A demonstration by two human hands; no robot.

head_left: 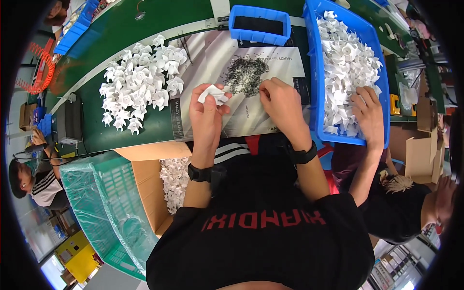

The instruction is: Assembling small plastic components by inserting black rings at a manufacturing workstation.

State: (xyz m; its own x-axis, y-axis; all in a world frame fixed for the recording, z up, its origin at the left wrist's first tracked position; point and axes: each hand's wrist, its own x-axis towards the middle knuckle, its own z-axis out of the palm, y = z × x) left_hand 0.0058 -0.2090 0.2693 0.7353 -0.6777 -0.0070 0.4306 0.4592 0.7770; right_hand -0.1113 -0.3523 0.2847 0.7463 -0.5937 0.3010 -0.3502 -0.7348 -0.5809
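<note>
My left hand (208, 116) is closed around a small white bladed plastic fan wheel (213, 94), held above the printed sheet on the bench. My right hand (286, 107) is just to the right, thumb and fingers pinched together at the edge of a scattered pile of tiny black parts (246, 72). Whatever is between those fingertips, if anything, is too small to make out. On the green bench to the left lies a heap of similar white fan wheels (140, 79).
At the right, a co-worker's hand (368, 116) reaches into a large blue bin (316, 96) of white fan wheels. A small blue tray (237, 34) with black contents stands at the back, near tweezers (186, 47). Below left are a cardboard box (145, 193) and a green crate (116, 193).
</note>
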